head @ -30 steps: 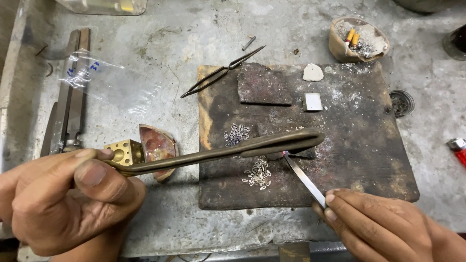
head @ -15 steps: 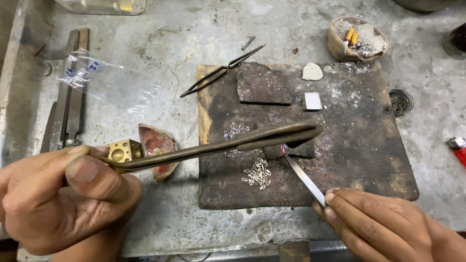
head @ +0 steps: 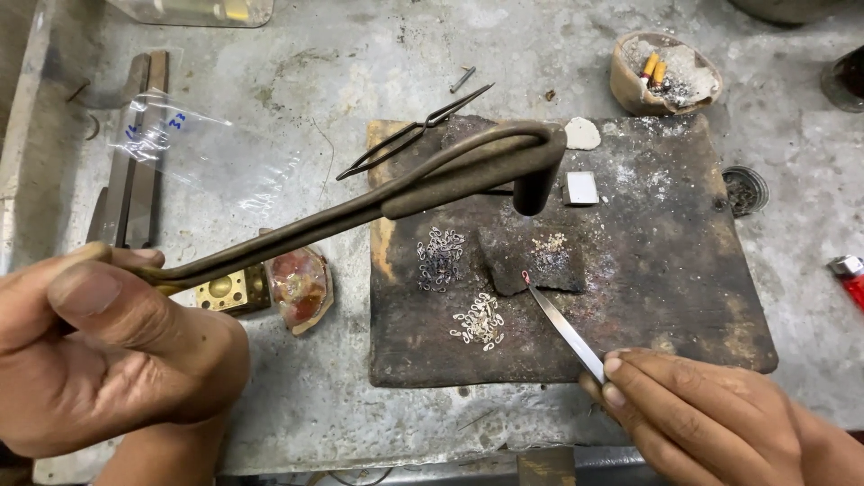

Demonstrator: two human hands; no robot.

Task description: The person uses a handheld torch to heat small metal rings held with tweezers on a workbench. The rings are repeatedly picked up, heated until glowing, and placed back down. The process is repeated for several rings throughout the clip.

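Two hands busy: left hand (head: 108,351) clamped on stiff, heavy-looking curved dark metal blowpipe (head: 396,193) near its end, right hand (head: 711,418) pinching light, slippery steel tweezers (head: 565,328) over charred soldering block (head: 684,297), tiny loose silver links (head: 479,320) beside tip.

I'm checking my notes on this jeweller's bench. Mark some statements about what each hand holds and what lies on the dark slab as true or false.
1. The left hand holds a long curved metal torch. True.
2. The right hand is empty. False: it holds tweezers.
3. Small metal links lie on the dark slab. True.
4. The red lighter lies on the slab. False: it lies on the bench, right of it.
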